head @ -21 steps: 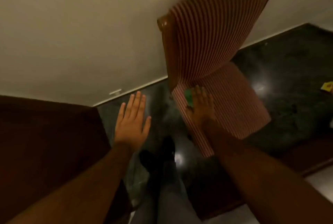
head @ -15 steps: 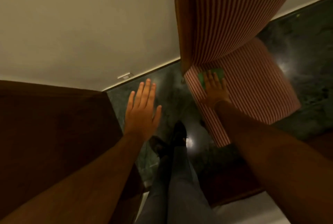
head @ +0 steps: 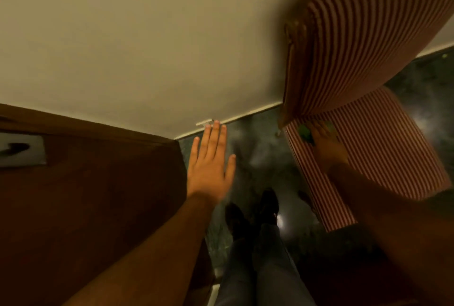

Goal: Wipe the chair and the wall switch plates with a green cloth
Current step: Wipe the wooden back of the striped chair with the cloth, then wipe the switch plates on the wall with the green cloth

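A chair (head: 383, 138) with red-and-white striped upholstery and a brown wooden frame stands at the right, against the cream wall. My right hand (head: 326, 146) lies flat on the seat near its back left corner and presses the green cloth (head: 304, 132) onto the fabric. Only a small edge of the cloth shows past the fingers, and the view is blurred there. My left hand (head: 211, 165) hovers over the dark floor with fingers straight and apart, holding nothing. A small white plate (head: 203, 122) sits low on the wall by the skirting, just beyond the left fingertips.
A dark brown wooden door (head: 86, 195) fills the left, with a metal handle plate (head: 22, 149) at its edge. The cream wall (head: 147, 35) spans the top. My legs and dark shoes (head: 253, 214) stand on the glossy dark green floor (head: 260, 153) between door and chair.
The view has swung left, so the chair has shifted to the right of the frame. My right hand has stayed pressed on the cloth at the seat's back corner. My left hand has stayed open.
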The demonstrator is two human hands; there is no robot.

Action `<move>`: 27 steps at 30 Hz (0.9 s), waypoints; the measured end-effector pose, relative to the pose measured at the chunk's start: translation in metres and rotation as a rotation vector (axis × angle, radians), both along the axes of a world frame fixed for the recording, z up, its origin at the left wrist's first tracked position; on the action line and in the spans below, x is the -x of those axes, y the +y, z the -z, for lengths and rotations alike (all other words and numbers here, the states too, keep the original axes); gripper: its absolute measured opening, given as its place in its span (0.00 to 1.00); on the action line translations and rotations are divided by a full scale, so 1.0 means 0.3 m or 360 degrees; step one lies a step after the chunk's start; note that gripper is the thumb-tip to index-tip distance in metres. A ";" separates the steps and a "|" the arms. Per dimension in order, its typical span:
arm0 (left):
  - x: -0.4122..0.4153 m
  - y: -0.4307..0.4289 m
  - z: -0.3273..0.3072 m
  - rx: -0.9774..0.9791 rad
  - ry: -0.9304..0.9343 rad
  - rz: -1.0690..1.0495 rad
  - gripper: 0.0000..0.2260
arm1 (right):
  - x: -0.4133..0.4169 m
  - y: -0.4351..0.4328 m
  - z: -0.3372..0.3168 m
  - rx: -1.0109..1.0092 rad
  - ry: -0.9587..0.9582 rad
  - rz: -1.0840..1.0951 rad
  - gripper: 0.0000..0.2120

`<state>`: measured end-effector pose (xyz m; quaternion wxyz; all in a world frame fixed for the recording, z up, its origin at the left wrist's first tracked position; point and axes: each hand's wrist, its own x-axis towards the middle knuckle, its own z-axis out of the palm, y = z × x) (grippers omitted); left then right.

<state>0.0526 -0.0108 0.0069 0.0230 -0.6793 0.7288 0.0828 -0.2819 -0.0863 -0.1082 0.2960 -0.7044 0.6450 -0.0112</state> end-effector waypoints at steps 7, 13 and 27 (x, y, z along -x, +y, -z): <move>-0.230 -0.027 -0.402 0.0256 -0.0103 -0.0289 0.36 | -0.331 0.062 -0.347 0.0513 -0.0340 -0.0265 0.28; -0.387 -0.134 -0.800 0.0527 -0.0063 -0.0607 0.35 | -0.700 -0.054 -0.940 0.1009 -0.0842 -0.0381 0.27; -0.606 -0.475 -1.470 0.1463 -0.0150 -0.0383 0.32 | -1.018 -0.298 -1.617 0.1754 -0.0992 -0.0672 0.47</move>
